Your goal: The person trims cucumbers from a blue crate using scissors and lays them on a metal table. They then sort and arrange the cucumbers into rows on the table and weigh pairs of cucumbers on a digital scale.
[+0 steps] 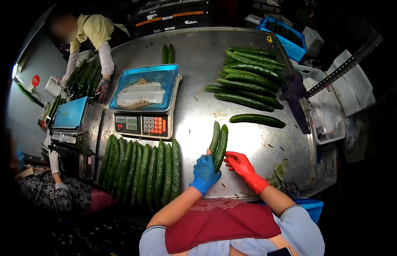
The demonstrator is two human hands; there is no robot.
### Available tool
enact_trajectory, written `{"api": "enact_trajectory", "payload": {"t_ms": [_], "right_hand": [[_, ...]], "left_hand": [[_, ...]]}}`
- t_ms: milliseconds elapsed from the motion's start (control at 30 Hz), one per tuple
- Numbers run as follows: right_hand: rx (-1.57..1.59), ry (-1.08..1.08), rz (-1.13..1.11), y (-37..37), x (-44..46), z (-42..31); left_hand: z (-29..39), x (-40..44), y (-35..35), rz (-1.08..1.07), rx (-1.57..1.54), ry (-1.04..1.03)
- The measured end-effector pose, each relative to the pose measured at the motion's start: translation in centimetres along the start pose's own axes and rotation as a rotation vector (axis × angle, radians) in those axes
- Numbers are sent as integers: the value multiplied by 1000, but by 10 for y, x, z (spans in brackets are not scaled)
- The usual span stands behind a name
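Lower centre of the frame: left hand (205,174), blue-gloved, closed round the lower part of a pair of cucumbers (221,147), thumb against them, the two lying side by side and angled up the frame above the bare steel tabletop (194,91). Right hand (244,168), red-gloved, just to the right of the pair; fingers loosely bent and parted, nothing seen in its grip; cannot tell whether the fingertips touch the nearer cucumber. Step in hand, by my reading: handling cucumbers two at a time, left hand bearing the hold, right hand free to steady. Any move from here would call for an even squeeze on both, since their far ends are unsupported by fingers and could splay or slip. Other cucumbers about: a close-set row (143,173) at lower left, side by side; a single cucumber (257,120) right of centre; above it, at upper right, a loose stack (250,77) lying crosswise. Digital scale (141,124) left of centre, above the row, its blue pan (171,79) bearing a ridged pale slab, material unclear.
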State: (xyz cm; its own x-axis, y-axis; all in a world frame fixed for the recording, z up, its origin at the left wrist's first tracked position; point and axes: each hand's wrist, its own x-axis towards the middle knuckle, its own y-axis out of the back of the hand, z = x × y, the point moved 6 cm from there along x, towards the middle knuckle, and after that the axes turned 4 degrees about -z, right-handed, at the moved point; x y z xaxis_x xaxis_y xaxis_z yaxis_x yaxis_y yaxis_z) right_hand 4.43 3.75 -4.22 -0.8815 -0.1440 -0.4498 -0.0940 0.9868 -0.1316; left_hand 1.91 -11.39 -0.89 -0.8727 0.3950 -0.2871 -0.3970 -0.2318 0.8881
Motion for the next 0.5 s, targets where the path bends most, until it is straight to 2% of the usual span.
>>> {"api": "enact_trajectory", "payload": {"t_ms": [100,200,300,333,400,500], "right_hand": [[-8,41,10,3,-8,-4],[67,54,-80,1,-7,-9],[646,196,-196,-5,-3,-46],[742,166,-169,-2,2,-58],[914,251,-346,-4,-1,-110],[764,300,-438,10,8,-132]], "left_hand": [[-5,-6,9,95,-16,-82],[-3,-17,31,303,5,-272],[-1,-27,40,370,-121,-438],[1,-29,42,317,-191,-475],[7,-34,46,204,-331,-545],[9,-33,48,125,-329,-649]]}}
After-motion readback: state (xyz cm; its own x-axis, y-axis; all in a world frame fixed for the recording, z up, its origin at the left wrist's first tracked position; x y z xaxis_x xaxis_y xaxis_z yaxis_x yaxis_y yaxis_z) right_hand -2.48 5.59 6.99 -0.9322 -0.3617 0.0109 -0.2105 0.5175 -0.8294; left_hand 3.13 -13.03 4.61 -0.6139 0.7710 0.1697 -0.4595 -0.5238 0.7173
